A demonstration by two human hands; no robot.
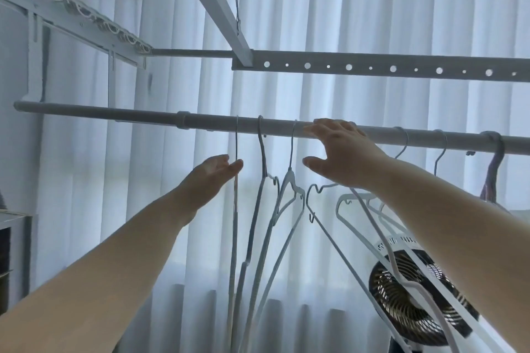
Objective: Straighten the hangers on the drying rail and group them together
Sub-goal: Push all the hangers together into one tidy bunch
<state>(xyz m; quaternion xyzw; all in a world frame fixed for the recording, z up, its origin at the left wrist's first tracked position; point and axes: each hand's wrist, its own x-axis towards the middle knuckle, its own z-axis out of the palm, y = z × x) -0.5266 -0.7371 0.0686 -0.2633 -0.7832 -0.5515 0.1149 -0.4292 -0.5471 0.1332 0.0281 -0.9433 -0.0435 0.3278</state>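
1. The drying rail (100,113) runs across the view. The left hand (213,172), grip apart and fingers relaxed, touches the neck of the leftmost hanger (236,209).
2. Two tilted hangers (261,152) hang just beside it on the rail.
3. The right hand (341,149), grip apart, rests straight fingers on the rail.
4. The spread-out hangers (440,152) hang farther right.
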